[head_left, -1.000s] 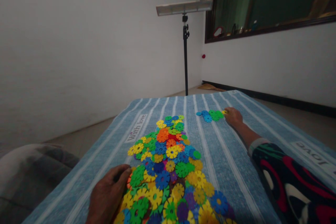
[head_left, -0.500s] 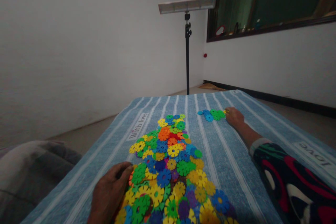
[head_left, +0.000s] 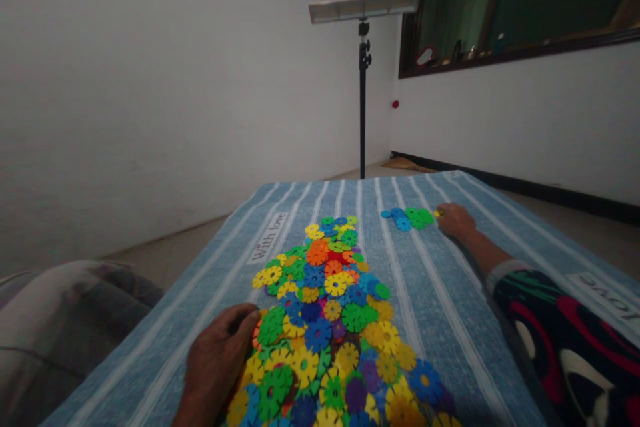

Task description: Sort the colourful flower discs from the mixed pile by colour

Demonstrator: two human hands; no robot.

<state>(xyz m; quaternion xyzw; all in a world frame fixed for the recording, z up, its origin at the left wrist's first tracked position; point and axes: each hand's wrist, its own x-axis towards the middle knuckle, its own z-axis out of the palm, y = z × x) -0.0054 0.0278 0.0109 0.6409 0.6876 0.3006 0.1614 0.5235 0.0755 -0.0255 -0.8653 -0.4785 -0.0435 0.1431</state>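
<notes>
My left hand (head_left: 216, 361) rests at the left side of a heap of colourful snowflake discs (head_left: 320, 333). Its thumb and forefinger come together against the heap's edge, and the other fingers are hidden, so whatever it holds does not show. Farther off on the right, my right hand (head_left: 457, 221) is closed on a yellow snowflake disc (head_left: 438, 213), of which only a small part shows. That disc lies at the right end of a short row, with green discs (head_left: 419, 217) beside it and blue discs (head_left: 400, 219) farther left.
A blue cloth with white stripes (head_left: 440, 300) covers the table. Behind the table stands a lamp on a black pole (head_left: 363, 113). Grey fabric (head_left: 75, 327) shows at the lower left. A dark-framed window (head_left: 525, 0) is at the upper right.
The whole view has shifted slightly, so everything appears a little farther right. Both hands keep their places beside the heap and at the row's end.
</notes>
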